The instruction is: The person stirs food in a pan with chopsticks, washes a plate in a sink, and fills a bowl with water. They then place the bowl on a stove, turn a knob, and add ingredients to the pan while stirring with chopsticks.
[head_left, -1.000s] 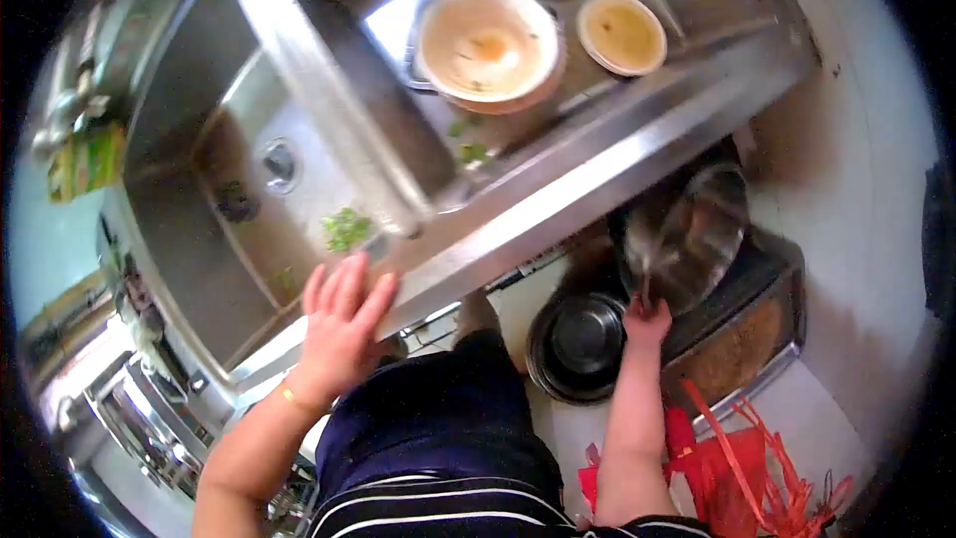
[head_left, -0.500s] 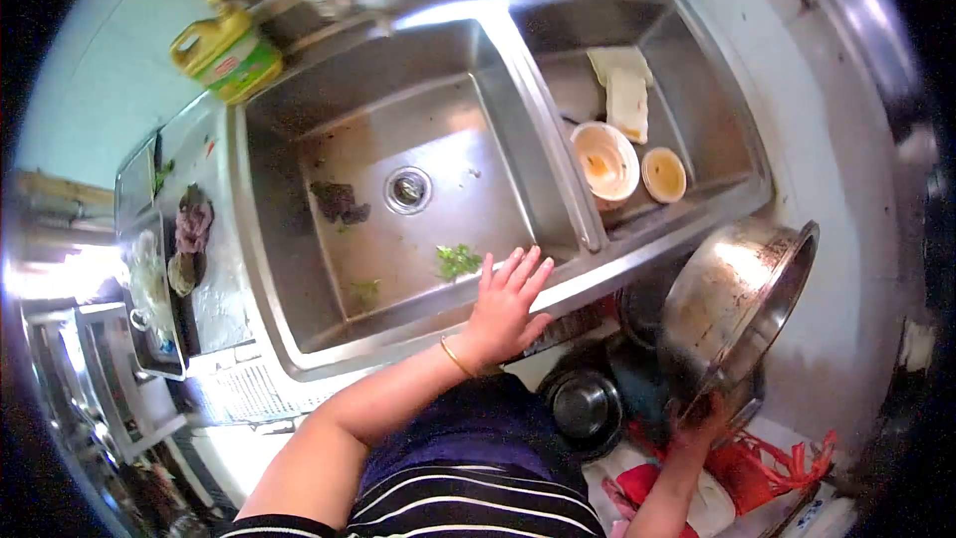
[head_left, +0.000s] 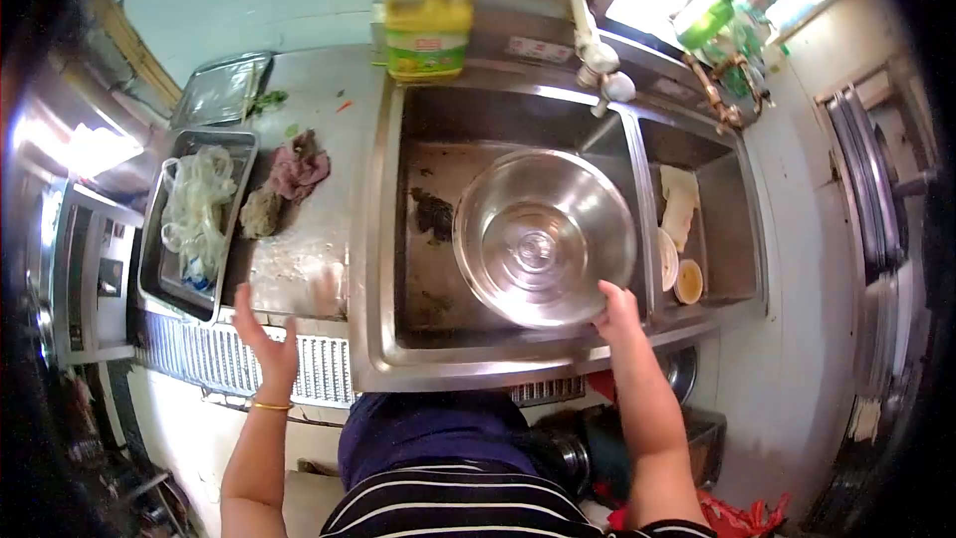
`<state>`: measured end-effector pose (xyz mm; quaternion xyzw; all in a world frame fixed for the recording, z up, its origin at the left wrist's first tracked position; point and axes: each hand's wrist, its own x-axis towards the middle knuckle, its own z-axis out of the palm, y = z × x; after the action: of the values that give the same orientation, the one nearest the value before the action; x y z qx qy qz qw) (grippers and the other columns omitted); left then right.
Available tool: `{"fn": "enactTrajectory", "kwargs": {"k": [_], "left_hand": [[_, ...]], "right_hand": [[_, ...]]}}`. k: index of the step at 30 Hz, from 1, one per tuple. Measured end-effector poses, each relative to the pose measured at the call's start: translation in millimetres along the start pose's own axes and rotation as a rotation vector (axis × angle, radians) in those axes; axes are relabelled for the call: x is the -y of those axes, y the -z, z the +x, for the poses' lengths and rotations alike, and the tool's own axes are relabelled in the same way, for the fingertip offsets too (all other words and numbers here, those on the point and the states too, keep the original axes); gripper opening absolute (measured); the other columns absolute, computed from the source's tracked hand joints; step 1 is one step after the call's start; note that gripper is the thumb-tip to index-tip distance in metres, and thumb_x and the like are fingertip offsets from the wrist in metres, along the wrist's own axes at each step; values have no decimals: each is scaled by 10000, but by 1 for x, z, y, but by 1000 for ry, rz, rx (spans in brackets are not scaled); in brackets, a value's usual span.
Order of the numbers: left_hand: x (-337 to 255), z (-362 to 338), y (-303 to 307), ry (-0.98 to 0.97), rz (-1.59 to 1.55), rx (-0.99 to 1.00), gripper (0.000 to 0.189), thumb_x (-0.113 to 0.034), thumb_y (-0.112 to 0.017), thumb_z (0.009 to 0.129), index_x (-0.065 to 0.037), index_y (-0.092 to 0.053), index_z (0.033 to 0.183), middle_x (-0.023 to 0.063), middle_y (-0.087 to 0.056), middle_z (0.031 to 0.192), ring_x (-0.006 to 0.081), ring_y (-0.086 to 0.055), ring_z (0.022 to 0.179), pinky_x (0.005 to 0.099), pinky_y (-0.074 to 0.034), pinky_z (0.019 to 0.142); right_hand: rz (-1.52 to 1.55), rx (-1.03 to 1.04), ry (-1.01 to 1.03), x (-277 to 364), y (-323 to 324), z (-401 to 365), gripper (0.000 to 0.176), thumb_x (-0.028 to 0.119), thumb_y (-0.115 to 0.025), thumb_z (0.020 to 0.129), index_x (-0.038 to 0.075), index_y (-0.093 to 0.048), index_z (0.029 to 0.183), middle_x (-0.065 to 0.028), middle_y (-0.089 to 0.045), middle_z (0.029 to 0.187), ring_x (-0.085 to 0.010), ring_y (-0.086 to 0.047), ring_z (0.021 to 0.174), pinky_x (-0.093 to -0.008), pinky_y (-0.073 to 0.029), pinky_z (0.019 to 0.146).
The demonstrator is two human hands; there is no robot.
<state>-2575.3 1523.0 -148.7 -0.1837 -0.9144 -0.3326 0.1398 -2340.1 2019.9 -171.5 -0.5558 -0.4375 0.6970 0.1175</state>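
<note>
Now the steel basin [head_left: 546, 237] (shiny) in the right hand [head_left: 616, 309].

Black-and-white striped shirt [head_left: 458, 498]

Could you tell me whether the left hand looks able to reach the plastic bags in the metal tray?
Probably yes: the left hand looks open and empty, close to the metal tray, and nothing seems to cover the plastic bags.

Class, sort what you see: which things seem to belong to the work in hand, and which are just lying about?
Seemingly in use:
- metal basin, right hand at its rim
- larger sink compartment

Lying about:
- yellow jug
- plastic bags
- purplish rag
</note>
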Motion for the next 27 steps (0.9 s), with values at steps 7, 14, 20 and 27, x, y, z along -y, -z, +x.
{"fn": "enactTrajectory", "kwargs": {"k": [7, 14, 20, 27], "left_hand": [[64, -105, 64, 683, -352, -301, 788, 79, -502, 784, -38, -114, 1460, 236, -229, 1442, 284, -287, 1320, 388, -290, 1053], [84, -374, 54, 1128, -199, -67, 893, 37, -608, 698, 13, -104, 1435, 219, -367, 1345, 317, -393, 1246, 372, -345, 1024], [15, -446, 17, 1517, -113, 20, 860, -19, -668, 702, 23, -178, 1407, 207, -415, 1310, 299, -483, 1157, 373, -406, 979], [-101, -332, -16, 1268, -511, -54, 792, -79, -625, 800, -45, -158, 1439, 196, -562, 1152, 228, -555, 1018, 338, -467, 852]], "right_hand": [[286, -281, -197, -106, -27, 147, 555, 140, -624, 841, 136, -382, 1340, -153, -492, 1260, -366, -533, 1105, -595, -502, 806], [-575, -492, 549, 0, -67, 148, 827, 322, -683, 783, -33, -252, 1394, -290, -280, 1412, -389, -280, 1319, -443, -245, 1098], [-996, -99, 1278, 254, -142, 44, 602, 433, -614, 825, 11, -456, 1224, -218, -577, 1125, -320, -569, 1064, -424, -397, 972], [-1752, 47, 1501, 299, -142, 55, 411, 426, -618, 780, 77, -552, 988, -116, -658, 739, -307, -652, 755, -434, -479, 735]]}}
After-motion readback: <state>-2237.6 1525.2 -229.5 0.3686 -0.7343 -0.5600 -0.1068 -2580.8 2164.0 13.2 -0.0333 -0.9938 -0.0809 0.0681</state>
